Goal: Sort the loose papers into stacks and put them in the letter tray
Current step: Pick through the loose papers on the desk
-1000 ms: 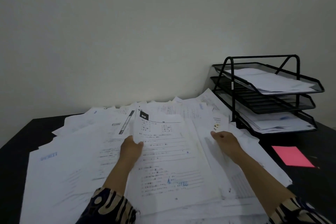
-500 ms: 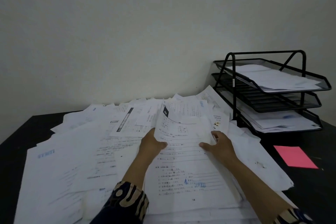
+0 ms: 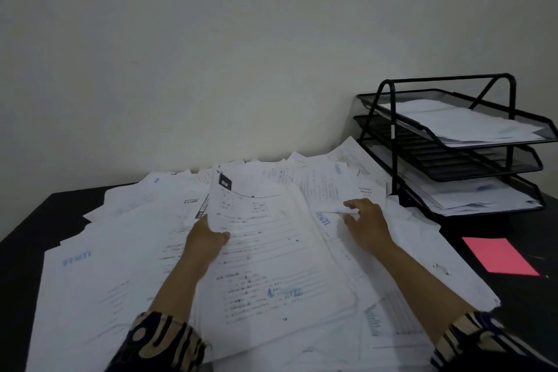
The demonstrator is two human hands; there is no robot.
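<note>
Now the right hand (image 3: 367, 225) has left the printed sheet (image 3: 271, 254) it shared half a second ago and lies further right, fingers pinching the edge of a small slip (image 3: 347, 192). The left hand (image 3: 205, 240) still grips the sheet's left edge, thumb on top. Around them thin white loose papers (image 3: 99, 266) overlap in a ragged spread across the black bench (image 3: 27, 220). At far right stands the three-tier black mesh letter tray (image 3: 453, 142), flat stacks in its top and bottom tiers. A pink rectangular note (image 3: 499, 256) lies beside it.
</note>
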